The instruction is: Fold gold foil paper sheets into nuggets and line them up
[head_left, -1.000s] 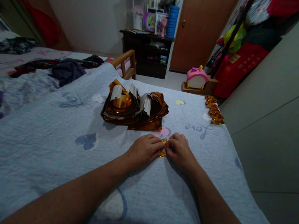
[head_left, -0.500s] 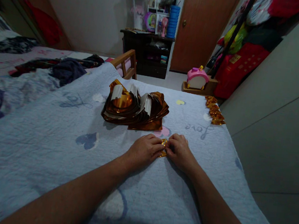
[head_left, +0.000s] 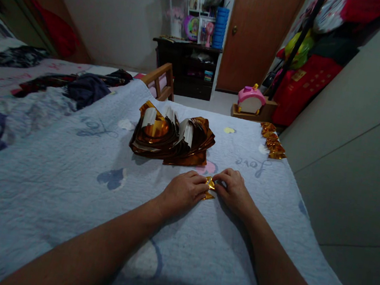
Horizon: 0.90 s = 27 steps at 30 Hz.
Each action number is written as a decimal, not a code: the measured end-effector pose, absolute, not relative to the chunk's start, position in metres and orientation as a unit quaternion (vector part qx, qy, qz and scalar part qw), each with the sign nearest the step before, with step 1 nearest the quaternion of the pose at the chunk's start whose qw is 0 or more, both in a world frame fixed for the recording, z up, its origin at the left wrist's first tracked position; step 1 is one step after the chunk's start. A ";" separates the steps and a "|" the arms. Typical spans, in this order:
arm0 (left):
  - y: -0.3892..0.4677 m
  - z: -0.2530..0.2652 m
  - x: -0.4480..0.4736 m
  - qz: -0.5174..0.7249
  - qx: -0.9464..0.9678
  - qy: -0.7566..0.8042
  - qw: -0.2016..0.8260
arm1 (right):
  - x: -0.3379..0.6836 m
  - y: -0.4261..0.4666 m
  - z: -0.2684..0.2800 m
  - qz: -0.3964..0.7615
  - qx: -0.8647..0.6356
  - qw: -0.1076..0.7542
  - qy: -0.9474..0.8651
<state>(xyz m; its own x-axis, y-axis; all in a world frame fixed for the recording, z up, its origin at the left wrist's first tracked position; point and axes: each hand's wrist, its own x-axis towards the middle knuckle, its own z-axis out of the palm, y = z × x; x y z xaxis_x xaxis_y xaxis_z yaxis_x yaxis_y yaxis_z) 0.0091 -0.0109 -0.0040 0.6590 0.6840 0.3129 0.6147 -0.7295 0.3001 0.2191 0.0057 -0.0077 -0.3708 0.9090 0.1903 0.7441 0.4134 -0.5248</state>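
Note:
A small piece of folded gold foil paper (head_left: 210,183) lies on the bedspread between my hands. My left hand (head_left: 186,189) rests on its left side, fingers together and pressing it down. With thumb and index finger, my right hand (head_left: 232,189) pinches the paper's upper right edge. Part of the paper is hidden under my left fingers. Beyond my hands sits a thick curled stack of gold foil sheets (head_left: 171,152) with pale backs. Several folded gold foil pieces (head_left: 274,146) form a row at the far right edge of the bed.
The pale blue bedspread (head_left: 69,220) covers the bed under my arms. Dark clothes (head_left: 87,90) lie at the left. A wooden chair (head_left: 164,81), a dark cabinet (head_left: 198,78) and a pink toy (head_left: 251,99) stand past the bed. A pale wardrobe (head_left: 357,158) borders the right side.
My right hand has shifted slightly up and its fingers have opened out from a tighter curl. More of the gold paper shows between my hands. My left hand has stayed in place.

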 end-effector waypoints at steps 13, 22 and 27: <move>-0.011 -0.008 0.008 0.218 0.903 0.359 0.084 | 0.226 0.005 0.000 0.200 -0.514 0.185 -0.813; -0.012 -0.005 0.008 0.215 0.902 0.365 0.087 | 0.227 0.005 -0.009 0.129 -0.541 0.168 -0.814; -0.012 -0.006 0.009 0.218 0.904 0.361 0.071 | 0.225 0.005 -0.008 0.129 -0.545 0.158 -0.814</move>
<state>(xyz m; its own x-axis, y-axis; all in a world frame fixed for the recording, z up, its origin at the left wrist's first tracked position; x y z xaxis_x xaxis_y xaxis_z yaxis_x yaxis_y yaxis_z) 0.0092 -0.0115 -0.0059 0.6441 0.6841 0.3423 0.6221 -0.7289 0.2860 0.2252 0.0052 -0.0083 -0.3570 0.9269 0.1159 0.8457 0.3733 -0.3813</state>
